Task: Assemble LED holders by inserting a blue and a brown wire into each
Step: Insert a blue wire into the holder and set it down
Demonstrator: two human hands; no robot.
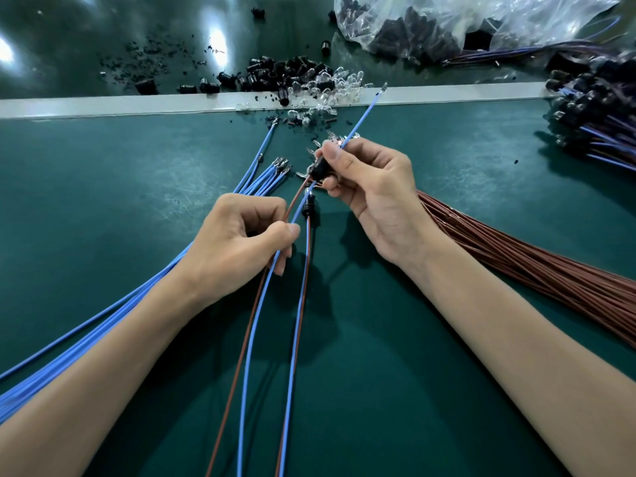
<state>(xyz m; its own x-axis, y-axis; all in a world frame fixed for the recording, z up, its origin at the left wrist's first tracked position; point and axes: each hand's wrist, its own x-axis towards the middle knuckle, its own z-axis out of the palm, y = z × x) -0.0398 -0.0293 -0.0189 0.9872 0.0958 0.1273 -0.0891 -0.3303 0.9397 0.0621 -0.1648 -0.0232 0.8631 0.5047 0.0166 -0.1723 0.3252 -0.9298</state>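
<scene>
My right hand [370, 187] pinches a black LED holder [317, 169] between thumb and fingers, and a loose blue wire [364, 113] sticks out past its fingers toward the far side. My left hand [241, 235] pinches a brown wire [292, 203] and a blue wire [256, 311] whose tips run up to the holder. A second black holder [307, 208] with its own blue and brown wire pair [298, 304] hangs just below, between both hands.
A bundle of blue wires [103, 318] fans out at the left, a bundle of brown wires [537, 263] at the right. Black holders [275, 75] and clear LEDs [330, 87] lie along the pale strip. A plastic bag [447, 22] and finished assemblies [592, 115] sit far right.
</scene>
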